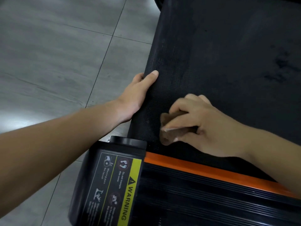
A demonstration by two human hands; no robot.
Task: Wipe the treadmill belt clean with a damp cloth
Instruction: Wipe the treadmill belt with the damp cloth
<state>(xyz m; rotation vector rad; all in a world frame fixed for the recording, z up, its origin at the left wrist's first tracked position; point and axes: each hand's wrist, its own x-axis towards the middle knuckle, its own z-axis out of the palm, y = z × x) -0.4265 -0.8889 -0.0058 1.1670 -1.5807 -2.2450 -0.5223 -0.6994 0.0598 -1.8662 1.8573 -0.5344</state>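
Right hand [205, 126] curled round the brown cloth [168, 117], pressing it on the treadmill belt [228, 54] near the orange rail [195, 167]. Left hand [136, 95] grips the belt's end edge, thumb on top. The belt's long axis runs parallel to the rail.

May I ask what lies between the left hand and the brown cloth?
Only bare textured treadmill belt; nothing else separates the left hand from the brown cloth held by the right hand, as the head view shows.

Cloth [169, 126] on treadmill belt [228, 54], near-left corner, held under right hand [206, 124]. Left hand [135, 97] grips belt's left edge, thumb on top. Side rail [211, 193] along near edge; end cap [114, 176] at rail's left end. Floor [57, 54] left.
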